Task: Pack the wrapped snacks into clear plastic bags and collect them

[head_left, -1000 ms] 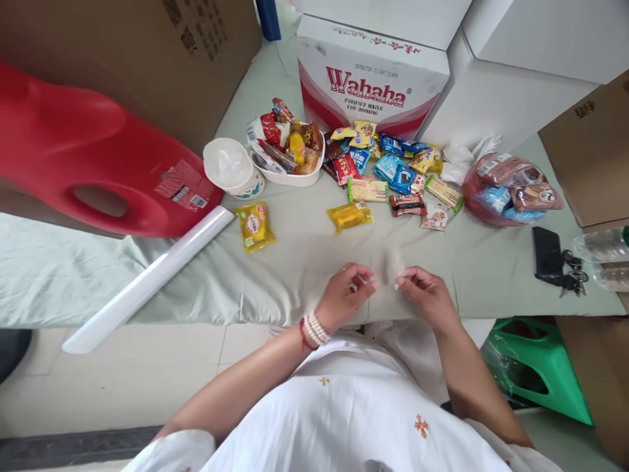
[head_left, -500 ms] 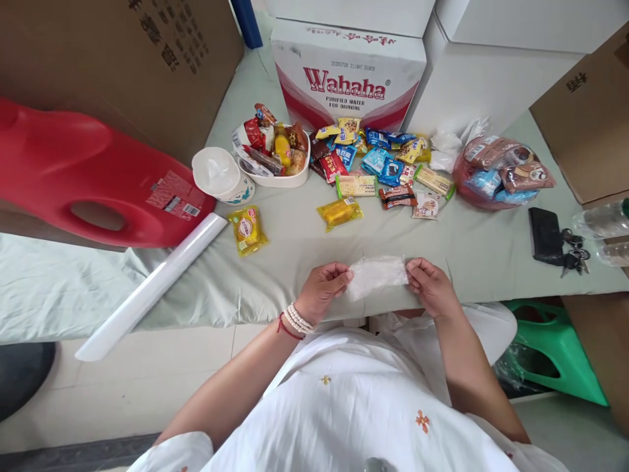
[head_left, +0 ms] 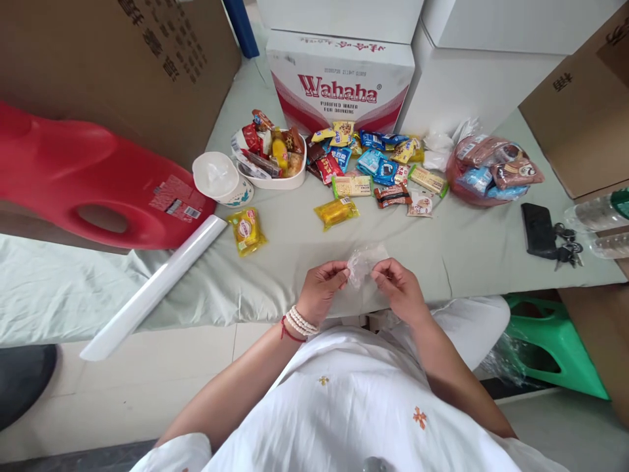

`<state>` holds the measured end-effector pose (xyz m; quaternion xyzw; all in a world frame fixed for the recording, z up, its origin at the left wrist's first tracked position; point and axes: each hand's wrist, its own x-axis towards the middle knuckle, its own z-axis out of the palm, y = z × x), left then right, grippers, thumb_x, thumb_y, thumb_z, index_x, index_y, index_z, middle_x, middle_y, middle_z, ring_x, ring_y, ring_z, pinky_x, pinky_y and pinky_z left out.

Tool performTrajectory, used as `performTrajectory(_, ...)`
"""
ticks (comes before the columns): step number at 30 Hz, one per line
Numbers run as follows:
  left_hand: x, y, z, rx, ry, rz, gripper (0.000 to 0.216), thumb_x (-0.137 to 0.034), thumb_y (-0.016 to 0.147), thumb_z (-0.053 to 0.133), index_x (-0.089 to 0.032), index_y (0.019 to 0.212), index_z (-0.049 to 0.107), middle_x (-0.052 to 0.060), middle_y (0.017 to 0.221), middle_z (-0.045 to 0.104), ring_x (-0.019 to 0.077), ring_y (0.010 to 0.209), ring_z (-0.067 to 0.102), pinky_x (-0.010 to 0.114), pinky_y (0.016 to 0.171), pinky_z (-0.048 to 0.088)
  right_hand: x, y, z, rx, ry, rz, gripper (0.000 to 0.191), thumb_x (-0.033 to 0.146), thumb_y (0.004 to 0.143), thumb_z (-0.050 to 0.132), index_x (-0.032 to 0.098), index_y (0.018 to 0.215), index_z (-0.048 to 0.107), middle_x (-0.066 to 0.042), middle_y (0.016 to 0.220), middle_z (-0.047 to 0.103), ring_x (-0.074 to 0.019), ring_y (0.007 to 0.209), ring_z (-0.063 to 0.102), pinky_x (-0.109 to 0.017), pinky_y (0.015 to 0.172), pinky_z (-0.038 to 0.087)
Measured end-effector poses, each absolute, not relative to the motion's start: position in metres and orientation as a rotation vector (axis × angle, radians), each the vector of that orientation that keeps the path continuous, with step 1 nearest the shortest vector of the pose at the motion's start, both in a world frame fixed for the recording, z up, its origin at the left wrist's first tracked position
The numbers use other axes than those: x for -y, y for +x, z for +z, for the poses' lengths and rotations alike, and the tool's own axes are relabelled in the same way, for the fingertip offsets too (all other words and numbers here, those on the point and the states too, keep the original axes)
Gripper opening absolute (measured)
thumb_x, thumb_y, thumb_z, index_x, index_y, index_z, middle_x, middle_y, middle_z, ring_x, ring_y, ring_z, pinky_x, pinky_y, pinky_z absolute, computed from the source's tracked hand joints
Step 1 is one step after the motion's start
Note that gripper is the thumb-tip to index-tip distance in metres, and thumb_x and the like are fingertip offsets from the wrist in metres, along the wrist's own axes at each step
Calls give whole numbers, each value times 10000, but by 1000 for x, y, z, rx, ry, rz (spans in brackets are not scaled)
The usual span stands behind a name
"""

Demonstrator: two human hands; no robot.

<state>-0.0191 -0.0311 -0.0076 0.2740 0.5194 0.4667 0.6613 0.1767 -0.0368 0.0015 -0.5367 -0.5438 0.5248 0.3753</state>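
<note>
Between my hands, just above the table's front edge, is a crumpled clear plastic bag (head_left: 362, 263). My left hand (head_left: 322, 286) pinches its left side between thumb and fingers. On the other side, my right hand (head_left: 399, 288) is closed on the bag, thumb against fingertips. Beyond the hands lies a yellow-wrapped snack (head_left: 337, 212), and another yellow-wrapped snack (head_left: 247, 231) lies farther left. Behind them are several small packets in a pile, among them a green-and-cream packet (head_left: 352, 186) and a brown packet (head_left: 392, 196).
A white tub (head_left: 297, 181) of snacks and a paper cup (head_left: 238, 194) stand at left, near a red jug (head_left: 132, 177) and a white tube (head_left: 152, 288). A bag of snacks (head_left: 455, 183), a black wallet-like item (head_left: 539, 229) and keys (head_left: 569, 248) lie right. Boxes (head_left: 339, 88) line the back.
My right hand has moved left, closer to my left hand. The plastic bag, stretched out flat before, is now bunched up between them.
</note>
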Motion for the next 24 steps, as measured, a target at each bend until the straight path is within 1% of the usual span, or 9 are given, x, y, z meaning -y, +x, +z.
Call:
performTrajectory(2, 32, -21, -9, -1175, 602, 1078, 383, -405, 648, 901, -155, 921, 805, -24, 638, 623, 90, 587, 491, 250, 593, 395, 37, 180, 3, 1358, -1382, 1324, 247, 461, 970, 626, 231, 883, 598, 27, 726, 529, -132, 636, 451, -263, 600, 384)
performTrajectory(6, 36, -16, -9, -1106, 672, 1077, 456, -415, 709, 870, -165, 1080, 782, -31, 689, 625, 94, 608, 512, 262, 631, 436, 40, 169, 10, 1585, -1359, 1260, 204, 435, 932, 687, 233, 939, 657, -8, 864, 629, -146, 720, 522, -280, 675, 438)
performTrajectory(8, 37, -13, -8, -1096, 711, 1068, 457, -413, 727, 860, -165, 1100, 768, -29, 712, 630, 95, 623, 525, 262, 645, 448, 40, 161, 11, 1631, -1344, 1251, 177, 409, 937, 678, 232, 935, 670, -11, 872, 640, -143, 714, 519, -283, 678, 433)
performTrajectory(11, 35, -13, -7, -1132, 706, 1062, 444, -414, 707, 872, -162, 1054, 756, -27, 725, 633, 92, 626, 522, 256, 640, 445, 37, 160, 10, 1478, -1321, 1340, 213, 430, 941, 664, 225, 887, 650, 7, 776, 599, -136, 677, 491, -276, 646, 409)
performTrajectory(14, 32, -20, -9, -1154, 659, 1059, 450, -430, 671, 887, -157, 1001, 750, -27, 713, 627, 89, 612, 505, 248, 614, 424, 32, 171, 9, 1247, -1332, 1382, 271, 479, 880, 732, 225, 862, 636, 22, 727, 549, -129, 648, 455, -267, 613, 393)
performTrajectory(16, 30, -26, -11, -1166, 626, 1072, 431, -426, 657, 890, -153, 958, 746, -26, 700, 617, 85, 604, 492, 241, 600, 403, 30, 180, 8, 1094, -1353, 1359, 301, 495, 844, 764, 231, 860, 621, 27, 733, 532, -121, 625, 432, -261, 586, 385)
performTrajectory(19, 31, -33, -13, -1212, 622, 1107, 374, -406, 660, 871, -159, 907, 740, -20, 703, 615, 87, 604, 485, 239, 595, 392, 31, 188, 7, 958, -1373, 1304, 345, 523, 814, 782, 243, 872, 588, 18, 789, 546, -122, 642, 452, -263, 596, 418)
performTrajectory(22, 34, -38, -14, -1278, 727, 1091, 301, -395, 699, 818, -174, 887, 735, -13, 718, 630, 105, 621, 504, 247, 613, 414, 34, 191, 7, 965, -1368, 1265, 394, 564, 801, 787, 251, 881, 562, -18, 920, 598, -149, 750, 527, -291, 678, 491)
performTrajectory(24, 34, -43, -13, -1358, 876, 1070, 229, -379, 758, 755, -183, 875, 731, -4, 729, 641, 123, 641, 532, 257, 632, 437, 36, 193, 10, 970, -1337, 1265, 403, 575, 807, 786, 256, 888, 554, -38, 998, 624, -166, 812, 564, -316, 729, 523)
